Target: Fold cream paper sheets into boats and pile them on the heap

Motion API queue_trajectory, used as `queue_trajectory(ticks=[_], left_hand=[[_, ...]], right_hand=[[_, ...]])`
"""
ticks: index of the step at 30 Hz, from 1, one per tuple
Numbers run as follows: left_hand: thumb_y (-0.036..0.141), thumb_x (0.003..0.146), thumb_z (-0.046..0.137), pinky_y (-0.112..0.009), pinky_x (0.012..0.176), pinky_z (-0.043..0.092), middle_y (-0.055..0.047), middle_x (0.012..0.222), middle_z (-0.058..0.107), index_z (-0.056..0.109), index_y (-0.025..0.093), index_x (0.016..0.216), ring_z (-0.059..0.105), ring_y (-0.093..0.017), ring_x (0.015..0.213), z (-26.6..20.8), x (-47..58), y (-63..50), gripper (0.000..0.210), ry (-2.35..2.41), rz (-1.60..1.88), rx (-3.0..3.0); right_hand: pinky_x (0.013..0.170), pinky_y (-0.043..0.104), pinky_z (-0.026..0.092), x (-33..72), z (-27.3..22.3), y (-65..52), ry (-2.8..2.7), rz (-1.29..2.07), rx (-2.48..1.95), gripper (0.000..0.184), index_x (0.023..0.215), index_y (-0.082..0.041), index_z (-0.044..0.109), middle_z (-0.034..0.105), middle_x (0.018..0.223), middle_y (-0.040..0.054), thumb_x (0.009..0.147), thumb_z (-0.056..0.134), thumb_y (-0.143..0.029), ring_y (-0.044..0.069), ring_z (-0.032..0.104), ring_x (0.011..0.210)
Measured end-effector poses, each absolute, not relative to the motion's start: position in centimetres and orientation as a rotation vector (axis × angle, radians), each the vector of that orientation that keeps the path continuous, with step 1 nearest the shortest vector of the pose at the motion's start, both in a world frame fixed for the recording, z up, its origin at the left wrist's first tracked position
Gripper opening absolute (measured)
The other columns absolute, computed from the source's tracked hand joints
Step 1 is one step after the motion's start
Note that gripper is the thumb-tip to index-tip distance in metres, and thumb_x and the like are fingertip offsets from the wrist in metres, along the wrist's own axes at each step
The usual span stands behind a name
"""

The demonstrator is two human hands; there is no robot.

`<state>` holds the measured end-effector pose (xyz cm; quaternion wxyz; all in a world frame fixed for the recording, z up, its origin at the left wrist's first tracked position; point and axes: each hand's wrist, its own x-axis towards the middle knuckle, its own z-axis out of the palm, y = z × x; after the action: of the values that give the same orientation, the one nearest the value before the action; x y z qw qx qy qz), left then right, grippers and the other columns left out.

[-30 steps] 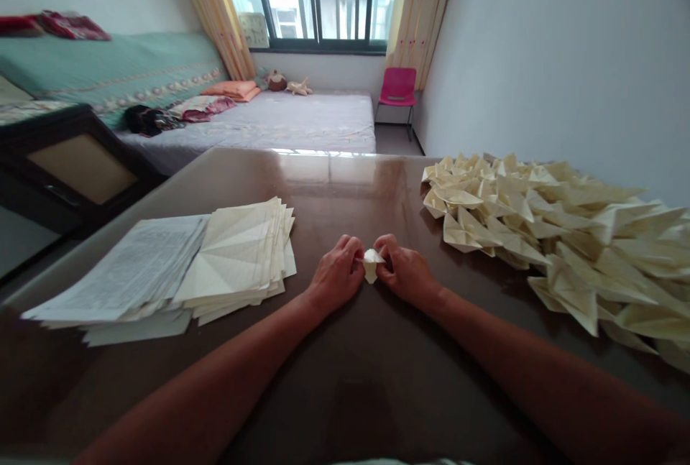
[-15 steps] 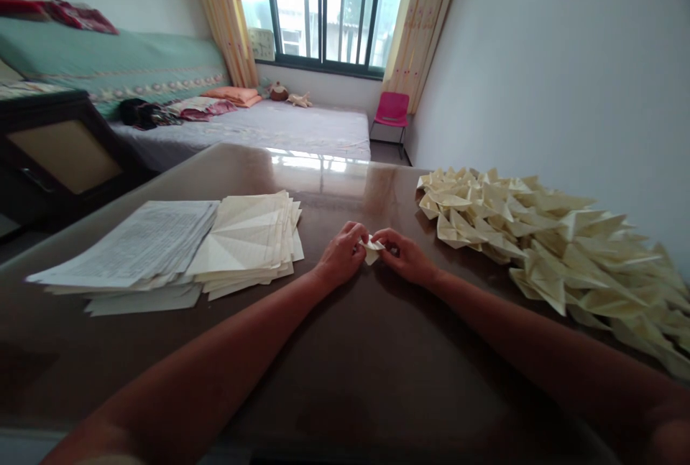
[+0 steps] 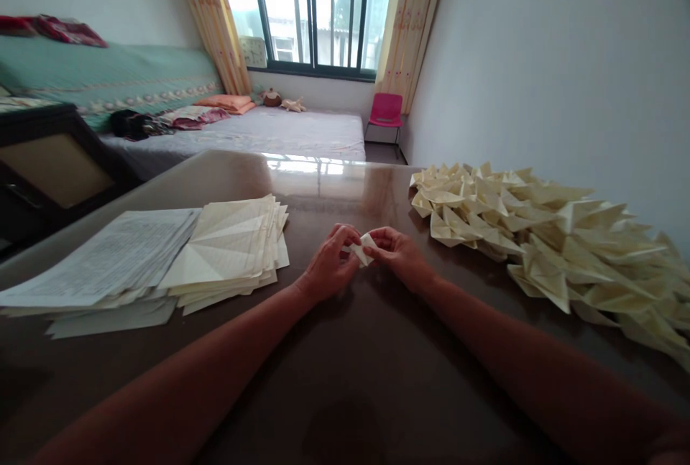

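Observation:
A small piece of folded cream paper [image 3: 365,249] is pinched between both hands, just above the middle of the brown table [image 3: 345,350]. My left hand [image 3: 333,262] grips its left side, fingers curled and partly covering it. With thumb and fingers closed, my right hand [image 3: 397,253] holds its right edge. To the left lies a stack of creased cream sheets [image 3: 226,242], the top one marked with fan-like folds. On the right spreads a big heap of pointed folded paper pieces [image 3: 517,221].
A pile of printed sheets [image 3: 108,256] lies at the table's left, partly under the cream stack. Beyond the table are a bed [image 3: 302,134], a pink chair [image 3: 386,111] and a window. A dark cabinet [image 3: 48,170] stands at the left; a white wall rises on the right.
The folded paper has turned and lifted slightly between my fingers, showing a flatter face. Both hands still hold it. The whole view has shifted a little.

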<state>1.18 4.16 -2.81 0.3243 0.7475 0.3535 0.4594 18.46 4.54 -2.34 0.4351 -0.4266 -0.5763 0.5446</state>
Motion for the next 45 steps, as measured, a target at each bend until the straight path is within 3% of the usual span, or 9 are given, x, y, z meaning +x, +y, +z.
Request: queue_trajectory(ticks=[4, 8, 12, 16, 21, 25, 30, 35, 45], left_hand=[[0.033, 0.081, 0.061, -0.022, 0.062, 0.05, -0.001, 0.081, 0.06, 0.051, 0.017, 0.097, 0.059, -0.012, 0.072, -3.2, 1.3, 4.8, 0.025, 1.115, 1.087, 1.792], [0.03, 0.085, 0.058, -0.026, 0.067, 0.05, 0.001, 0.081, 0.061, 0.056, 0.019, 0.106, 0.058, -0.011, 0.066, -3.2, 1.1, 5.3, 0.024, 1.259, 0.95, 1.989], [0.023, 0.086, 0.057, -0.033, 0.085, 0.049, -0.005, 0.101, 0.059, 0.063, 0.021, 0.1, 0.058, -0.017, 0.089, -2.8, 0.9, 5.1, 0.015, 1.374, 0.85, 2.439], [0.02, 0.092, 0.048, -0.03, 0.084, 0.049, -0.004, 0.101, 0.066, 0.066, 0.022, 0.095, 0.057, -0.018, 0.095, -2.2, 0.3, 4.9, 0.018, 1.239, 0.61, 2.758], [0.014, 0.09, 0.05, -0.031, 0.085, 0.051, -0.004, 0.105, 0.068, 0.064, 0.021, 0.107, 0.062, -0.019, 0.096, -1.1, -0.2, 4.3, 0.023, 1.215, 0.393, 2.864], [0.014, 0.09, 0.047, -0.034, 0.088, 0.052, -0.008, 0.112, 0.066, 0.054, 0.017, 0.123, 0.063, -0.021, 0.101, -0.3, -0.1, 3.6, 0.033, 1.217, 0.282, 2.89], [0.009, 0.09, 0.043, -0.036, 0.093, 0.05, -0.012, 0.133, 0.053, 0.04, 0.017, 0.138, 0.056, -0.023, 0.116, 0.2, 0.0, 2.6, 0.049, 1.115, 0.042, 3.025], [0.011, 0.09, 0.041, -0.034, 0.087, 0.053, -0.012, 0.131, 0.055, 0.043, 0.017, 0.136, 0.058, -0.024, 0.112, 0.5, 0.3, 2.2, 0.046, 1.162, -0.123, 3.07], [0.008, 0.087, 0.043, -0.037, 0.086, 0.052, -0.021, 0.13, 0.053, 0.05, 0.004, 0.129, 0.054, -0.027, 0.11, -0.5, 2.0, 1.5, 0.043, 1.221, -0.098, 3.09]], right_hand=[[0.061, 0.025, 0.049, 19.1, -2.7, 5.1, -1.574, 1.216, -1.12, 0.038, 0.092, -0.018, 0.056, 0.07, 0.08, 0.0019, 0.069, 0.074, -0.042, 0.015, 0.064, 0.069], [0.06, 0.025, 0.044, 20.0, -2.4, 5.7, -1.905, 0.881, -1.264, 0.019, 0.086, -0.018, 0.062, 0.069, 0.075, 0.0015, 0.084, 0.059, -0.036, 0.013, 0.06, 0.063], [0.064, 0.024, 0.041, 20.1, -2.7, 5.9, -2.078, 0.554, -1.323, 0.012, 0.09, -0.018, 0.063, 0.066, 0.073, 0.0003, 0.086, 0.056, -0.027, 0.013, 0.057, 0.066], [0.064, 0.022, 0.04, 19.8, -3.3, 5.9, -2.104, 0.451, -1.315, 0.009, 0.087, -0.019, 0.062, 0.064, 0.078, -0.0005, 0.087, 0.055, -0.025, 0.011, 0.055, 0.067], [0.073, 0.025, 0.042, 20.3, -2.2, 5.1, -2.298, 0.298, -1.362, 0.015, 0.089, -0.022, 0.066, 0.063, 0.089, 0.0025, 0.09, 0.053, -0.03, 0.015, 0.055, 0.081], [0.086, 0.031, 0.043, 20.7, -0.5, 3.4, -2.666, 0.114, -1.217, 0.028, 0.114, -0.022, 0.063, 0.057, 0.112, 0.009, 0.089, 0.052, -0.018, 0.02, 0.049, 0.103], [0.09, 0.037, 0.043, 21.2, -0.6, 3.5, -2.766, 0.143, -1.144, 0.036, 0.121, -0.017, 0.06, 0.057, 0.115, 0.0129, 0.087, 0.048, -0.012, 0.023, 0.049, 0.105], [0.083, 0.027, 0.045, 21.7, -2.0, 5.5, -2.483, 0.463, -1.168, 0.052, 0.124, -0.02, 0.061, 0.062, 0.102, 0.0067, 0.082, 0.038, 0.002, 0.014, 0.057, 0.087], [0.081, 0.035, 0.043, 18.7, -0.5, 3.2, -2.767, -0.143, -1.491, 0.04, 0.136, -0.021, 0.044, 0.054, 0.119, 0.0132, 0.096, 0.036, -0.021, 0.026, 0.046, 0.109]])
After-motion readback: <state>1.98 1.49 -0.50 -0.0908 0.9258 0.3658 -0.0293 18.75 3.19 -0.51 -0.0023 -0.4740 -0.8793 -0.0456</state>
